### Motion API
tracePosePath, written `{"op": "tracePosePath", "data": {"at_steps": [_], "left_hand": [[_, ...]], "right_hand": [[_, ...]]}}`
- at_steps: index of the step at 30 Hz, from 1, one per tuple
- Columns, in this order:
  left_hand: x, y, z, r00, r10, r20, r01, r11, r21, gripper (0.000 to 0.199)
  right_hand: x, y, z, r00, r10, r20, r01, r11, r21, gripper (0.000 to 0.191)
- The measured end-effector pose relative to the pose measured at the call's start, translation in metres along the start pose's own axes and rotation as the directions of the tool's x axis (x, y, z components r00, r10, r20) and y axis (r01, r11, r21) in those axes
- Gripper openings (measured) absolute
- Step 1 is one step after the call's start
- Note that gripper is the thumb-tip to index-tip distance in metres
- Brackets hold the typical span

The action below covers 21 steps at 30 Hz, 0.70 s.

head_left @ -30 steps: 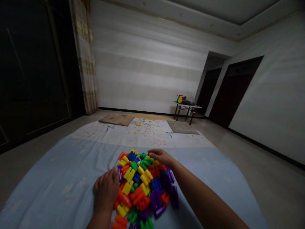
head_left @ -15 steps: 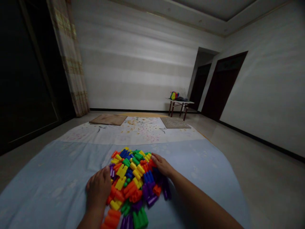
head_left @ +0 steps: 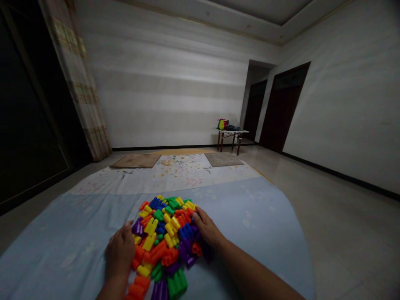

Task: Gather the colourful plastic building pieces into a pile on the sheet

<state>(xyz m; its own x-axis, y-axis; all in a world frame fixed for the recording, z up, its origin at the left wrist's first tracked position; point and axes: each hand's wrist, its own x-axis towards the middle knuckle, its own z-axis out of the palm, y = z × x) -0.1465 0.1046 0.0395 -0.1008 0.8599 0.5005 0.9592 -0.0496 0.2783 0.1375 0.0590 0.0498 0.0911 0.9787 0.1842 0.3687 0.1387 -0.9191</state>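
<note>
A heap of plastic building blocks [head_left: 168, 229] in yellow, orange, green, blue and purple lies on the light-blue cloth. My left hand [head_left: 120, 251] rests on its edge against the left side of the heap, near a purple block [head_left: 138, 227]; its fingers are extended and partly hidden behind the hand. On the opposite side, my right hand [head_left: 206, 228] curves around the heap's right edge, thumb up beside the orange and blue blocks. Its lower fingers are out of sight. Neither hand grips a single block. A green block [head_left: 177, 284] sits at the near end.
The cloth covers a round-edged surface with a floral white section [head_left: 178, 171] farther off. A brown mat [head_left: 136, 161] and a grey-beige mat [head_left: 223, 159] lie at its far side. Beyond stands a small table [head_left: 231, 131] bearing a colourful bag [head_left: 223, 123].
The view has turned slightly to the right. My right hand has come nearer along the heap's right side, covering purple blocks that showed there before. My left hand stays against the left side.
</note>
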Motion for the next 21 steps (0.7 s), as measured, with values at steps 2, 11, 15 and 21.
{"op": "tracePosePath", "data": {"at_steps": [2, 11, 15, 21], "left_hand": [[0.000, -0.005, 0.001, 1.000, -0.014, -0.013, 0.013, 0.997, -0.072, 0.038], [0.001, -0.005, -0.010, 0.972, -0.235, 0.005, 0.226, 0.925, -0.306, 0.042], [0.006, -0.003, -0.018, 0.890, -0.437, 0.132, 0.437, 0.732, -0.523, 0.052], [0.010, -0.016, -0.011, 0.842, -0.467, 0.269, 0.501, 0.494, -0.710, 0.052]], "right_hand": [[0.001, 0.001, -0.011, 0.998, 0.004, -0.060, -0.004, 1.000, -0.007, 0.066], [-0.012, 0.032, -0.055, 0.939, -0.109, -0.327, 0.090, 0.993, -0.074, 0.046], [-0.015, 0.038, -0.049, 0.945, -0.139, -0.295, 0.121, 0.990, -0.079, 0.043], [-0.013, 0.042, -0.051, 0.949, -0.126, -0.289, 0.118, 0.992, -0.046, 0.043]]}}
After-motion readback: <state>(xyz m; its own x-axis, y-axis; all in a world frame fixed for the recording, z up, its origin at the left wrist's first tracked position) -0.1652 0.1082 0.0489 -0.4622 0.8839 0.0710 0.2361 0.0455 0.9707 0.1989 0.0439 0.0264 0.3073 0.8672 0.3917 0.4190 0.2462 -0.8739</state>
